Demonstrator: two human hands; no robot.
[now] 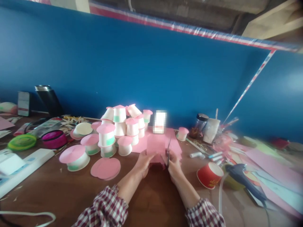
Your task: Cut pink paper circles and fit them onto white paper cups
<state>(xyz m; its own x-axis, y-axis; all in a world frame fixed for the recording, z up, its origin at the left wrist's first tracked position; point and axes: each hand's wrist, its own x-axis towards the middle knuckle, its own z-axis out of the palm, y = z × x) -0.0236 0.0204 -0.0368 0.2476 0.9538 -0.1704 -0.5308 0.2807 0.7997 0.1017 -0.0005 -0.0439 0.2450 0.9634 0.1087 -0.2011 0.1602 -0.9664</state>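
Observation:
Over the brown table, my left hand (143, 163) grips the lower left edge of a pink paper sheet (155, 145). In my right hand (174, 165) is a pair of scissors (168, 154), its blades pointing away from me along the sheet's right side. My fingers partly hide the scissors' handles. More pink paper (175, 142) lies flat behind the held sheet. Left of my left hand rests a small pile of pink paper discs (105, 168). Beyond it stand several white paper cups with pink disc tops (106, 134), some stacked on others.
A red paper cup (210, 175) and a glue gun (247, 181) lie to the right. At the left are a white power strip (35, 165), a magenta round case (54, 139) and a black flask (48, 100). A blue partition (151, 63) rises behind the table.

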